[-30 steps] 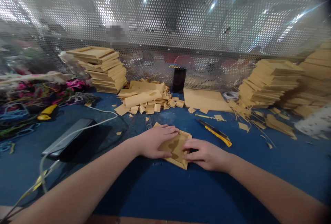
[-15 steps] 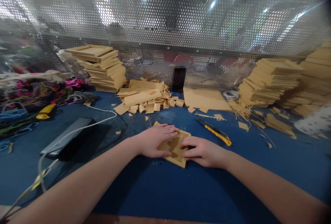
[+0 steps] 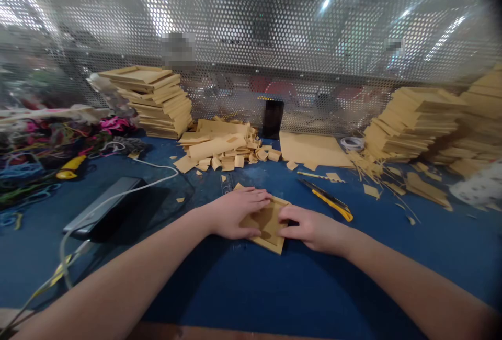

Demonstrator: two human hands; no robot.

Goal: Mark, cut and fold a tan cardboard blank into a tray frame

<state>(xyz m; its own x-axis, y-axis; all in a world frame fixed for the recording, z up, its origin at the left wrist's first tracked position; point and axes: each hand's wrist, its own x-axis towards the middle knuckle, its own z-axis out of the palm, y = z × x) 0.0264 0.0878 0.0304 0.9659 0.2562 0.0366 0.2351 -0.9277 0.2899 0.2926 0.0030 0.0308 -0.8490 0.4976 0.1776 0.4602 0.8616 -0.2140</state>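
A shallow tan cardboard tray (image 3: 270,219) with raised, folded edges lies on the blue table in front of me, turned at an angle. My left hand (image 3: 238,213) rests flat over its left side, fingers stretched out and covering that part. At the right edge, my right hand (image 3: 304,226) has its fingers bent around the tray's rim, the fingertips pressed to the inside of that wall. Right of the tray lies a yellow and black utility knife (image 3: 328,201). A clear ruler (image 3: 227,184) sits just beyond my left hand.
Cardboard tray stacks stand at back left (image 3: 157,104) and back right (image 3: 415,120). Cardboard scraps (image 3: 219,146) are heaped between, beside a dark phone (image 3: 273,119) and a flat sheet (image 3: 314,150). Left are a power bank (image 3: 104,206), white cable (image 3: 157,187) and tangled yarn (image 3: 74,133).
My right hand's fingers have shifted slightly along the tray's right edge. The left hand keeps its place on the tray, and the camera view has moved a little.
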